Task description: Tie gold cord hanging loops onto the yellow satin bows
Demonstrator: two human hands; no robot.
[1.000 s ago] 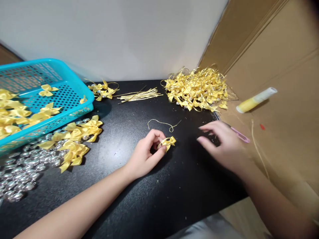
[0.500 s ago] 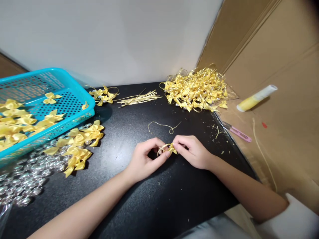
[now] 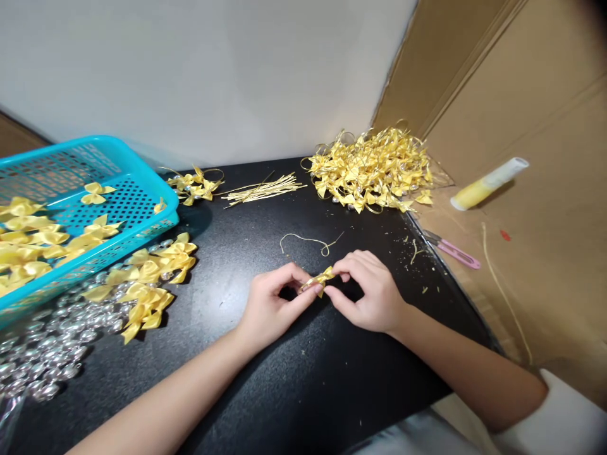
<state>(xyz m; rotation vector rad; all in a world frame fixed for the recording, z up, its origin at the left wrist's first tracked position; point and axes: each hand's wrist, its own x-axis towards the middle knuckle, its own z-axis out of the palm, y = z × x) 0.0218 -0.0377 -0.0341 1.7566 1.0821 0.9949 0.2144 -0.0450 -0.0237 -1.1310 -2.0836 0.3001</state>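
My left hand and my right hand meet at the middle of the black table, both pinching one small yellow ribbon bow between their fingertips. A loose piece of gold cord lies curled on the table just beyond the hands. A big heap of finished yellow bows with gold loops sits at the far right corner of the table.
A turquoise basket with yellow bows stands at the left. Loose bows and clear beads lie before it. Cut gold cords lie at the back. Pink snips and a yellow glue tube rest on cardboard at right.
My right hand came back from the right side of the table to the bow and took hold of it with the left hand; the bow is now turned slightly between the fingers.
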